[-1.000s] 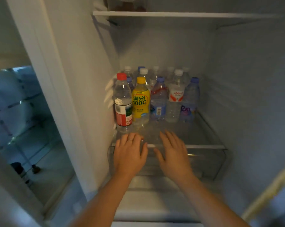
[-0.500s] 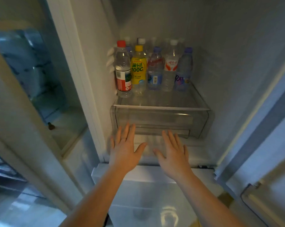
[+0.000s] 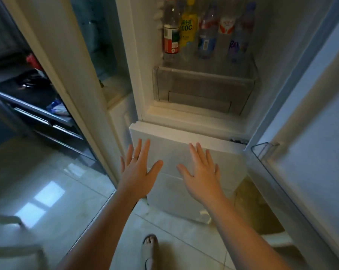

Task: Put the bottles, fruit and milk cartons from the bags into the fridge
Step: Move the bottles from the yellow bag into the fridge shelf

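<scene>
Now both hands are out of the fridge [image 3: 281, 55] — a second ago they lay at the front edge of the bottle shelf, half a second ago they were level with the clear drawer. At this moment the left hand [image 3: 136, 171] and right hand [image 3: 201, 177] are spread before the white lower door [image 3: 170, 145], below the open compartment. All the fingers [image 3: 145, 151] are straight and wide apart, holding nothing; whether they touch the lower door I cannot tell.

The bottles [image 3: 203, 30] stand upright in tight rows well above and beyond the fingertips, on the shelf over the drawer [image 3: 203, 88], as they stood before. I take it this batch is stowed and the hands are free to fetch more. No bag, fruit or milk carton shows, so how much is left cannot be judged.

Right of the right-hand fingers the open door [image 3: 311, 133] swings out, and its clear door bin [image 3: 264, 151] juts near them — the likeliest thing to catch. Left of the left-hand fingers runs a tall white door edge [image 3: 63, 55], with a dark rack [image 3: 38, 108] beyond it. Behind and below the fingers the floor [image 3: 184, 240] lies open, save for the person's own foot [image 3: 151, 244].
</scene>
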Motion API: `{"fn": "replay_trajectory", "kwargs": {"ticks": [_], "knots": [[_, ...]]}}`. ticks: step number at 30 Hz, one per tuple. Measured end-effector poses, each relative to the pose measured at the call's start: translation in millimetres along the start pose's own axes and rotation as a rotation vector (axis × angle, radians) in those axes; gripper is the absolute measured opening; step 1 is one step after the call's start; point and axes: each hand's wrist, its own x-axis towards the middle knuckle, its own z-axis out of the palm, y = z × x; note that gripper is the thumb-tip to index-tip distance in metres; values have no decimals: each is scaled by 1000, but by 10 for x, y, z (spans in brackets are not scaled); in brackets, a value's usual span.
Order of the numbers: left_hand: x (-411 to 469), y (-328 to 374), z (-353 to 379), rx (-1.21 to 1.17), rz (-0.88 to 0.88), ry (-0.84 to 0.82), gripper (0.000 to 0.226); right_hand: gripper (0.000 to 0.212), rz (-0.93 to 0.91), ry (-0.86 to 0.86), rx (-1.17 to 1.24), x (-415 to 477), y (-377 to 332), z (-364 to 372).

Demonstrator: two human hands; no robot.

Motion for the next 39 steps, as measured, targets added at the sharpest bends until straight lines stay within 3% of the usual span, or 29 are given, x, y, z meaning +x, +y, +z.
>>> {"fn": "replay_trajectory", "kwargs": {"ticks": [20,27,32,39], "knots": [[-2726,-144,130,28,-276,-54,78,68,-146,-235,-38,-2079,316,454],[-3696,108,357,57,-292,-126,72,69,-108,-254,-72,-3148,676,432],[-4251,281,668,66,-271,-196,82,69,-60,-291,-92,-3793,1001,387],[-4673,743,1115,24,-144,-318,81,70,42,-273,-120,-4361,1683,133]]}}
